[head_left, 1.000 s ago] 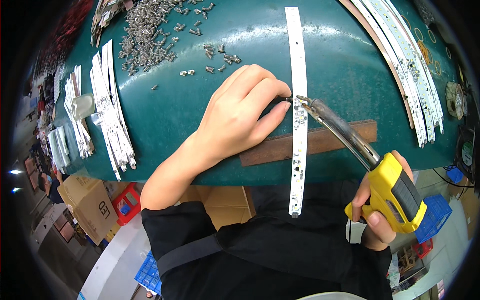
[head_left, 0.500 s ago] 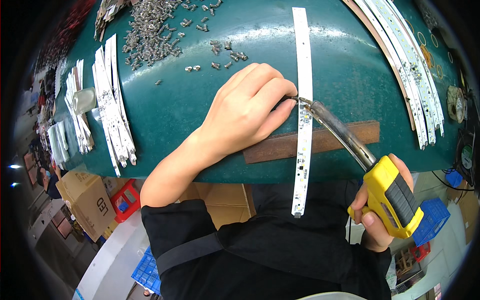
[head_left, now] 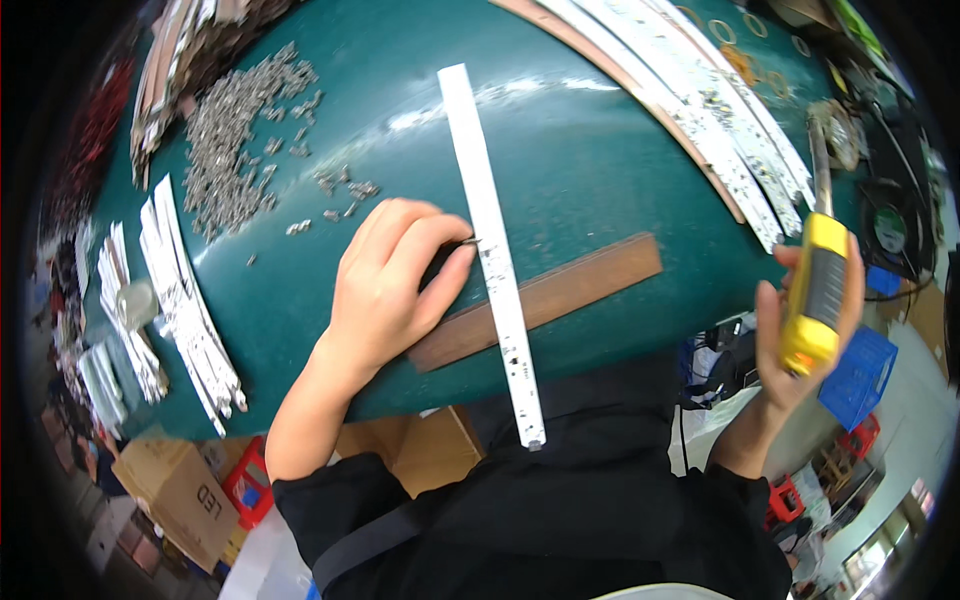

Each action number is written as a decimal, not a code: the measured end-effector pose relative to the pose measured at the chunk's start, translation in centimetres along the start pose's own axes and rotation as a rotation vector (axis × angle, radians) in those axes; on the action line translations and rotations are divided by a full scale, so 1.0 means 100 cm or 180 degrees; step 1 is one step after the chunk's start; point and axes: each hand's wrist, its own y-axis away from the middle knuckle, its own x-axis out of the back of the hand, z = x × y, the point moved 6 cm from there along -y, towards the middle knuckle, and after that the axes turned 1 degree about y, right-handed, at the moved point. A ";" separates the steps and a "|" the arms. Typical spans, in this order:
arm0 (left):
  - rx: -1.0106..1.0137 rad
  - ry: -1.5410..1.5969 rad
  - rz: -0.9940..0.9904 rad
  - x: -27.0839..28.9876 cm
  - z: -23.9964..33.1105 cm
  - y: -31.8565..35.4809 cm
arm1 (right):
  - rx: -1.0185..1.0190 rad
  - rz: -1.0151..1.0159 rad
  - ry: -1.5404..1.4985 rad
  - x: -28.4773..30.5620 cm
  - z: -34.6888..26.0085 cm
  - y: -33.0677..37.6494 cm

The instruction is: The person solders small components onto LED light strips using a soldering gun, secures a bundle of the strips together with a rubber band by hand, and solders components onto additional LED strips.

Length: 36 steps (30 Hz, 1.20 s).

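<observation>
A long white LED circuit strip (head_left: 487,205) lies across a brown bar (head_left: 590,287), its near end reaching over the table's edge. My left hand (head_left: 385,280) is beside the strip, thumb and forefinger pinched on a small dark piece that touches the strip's left edge; the fingers hide most of it. Away at the right, my right hand (head_left: 845,285) grips a soldering iron (head_left: 822,265) by its yellow and black handle. The iron's metal shaft points away from me, its tip close to a round, dull brownish object (head_left: 838,138).
Small metal parts (head_left: 225,150) are heaped at the far left on the green table (head_left: 600,180). Bundled white strips (head_left: 180,300) lie at left, and more strips (head_left: 690,110) at far right. A blue crate (head_left: 860,375) stands below the table on the right.
The soldering iron has left the strip and swung right and away, toward the round object. My left hand stays pinched at the strip. The whole view has shifted and turned.
</observation>
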 end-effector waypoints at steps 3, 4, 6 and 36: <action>0.0033 0.0015 -0.0010 -0.001 0.001 -0.001 | -0.0207 -0.0200 -0.0575 0.004 0.008 0.002; 0.0093 -0.0023 -0.0052 -0.001 0.000 -0.001 | -0.0391 -0.0186 -0.1180 0.005 0.009 0.004; 0.0007 0.0050 -0.0019 0.000 0.001 -0.001 | -0.1209 -0.0334 -0.2521 0.001 0.005 0.014; -0.0077 -0.0017 0.0019 0.001 0.000 0.001 | -0.1031 -0.0068 -0.1979 -0.003 0.001 0.005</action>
